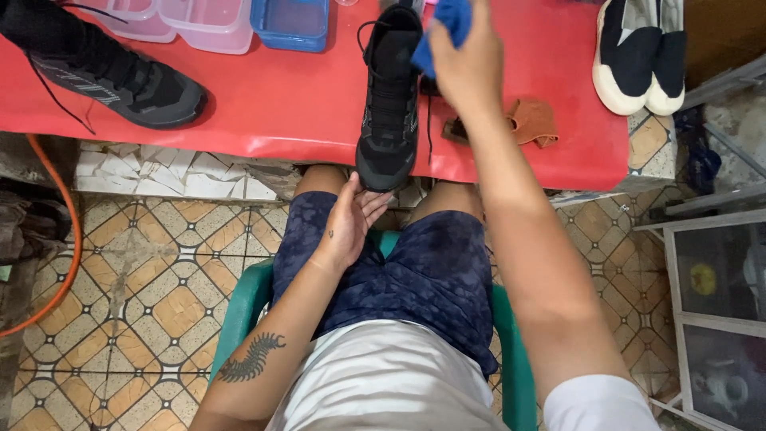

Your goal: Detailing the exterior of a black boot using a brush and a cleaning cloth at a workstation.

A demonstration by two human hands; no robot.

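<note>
A black lace-up shoe (388, 96) lies lengthwise on the red table (279, 104), its toe hanging over the near edge. My left hand (351, 223) cups the toe from below, fingers spread against it. My right hand (467, 60) is raised over the shoe's heel end, closed on a blue cloth (447, 24) pressed at the shoe's upper part. I sit on a green plastic chair (239, 311) in dark patterned shorts.
A second black shoe (112, 72) lies at the table's left. Clear pink boxes (203, 24) and a blue box (291, 22) stand at the back. An orange rag (531, 121) lies right of the shoe. Navy-and-white slip-ons (638, 52) sit far right. An orange hose (68, 239) curves over the tiled floor.
</note>
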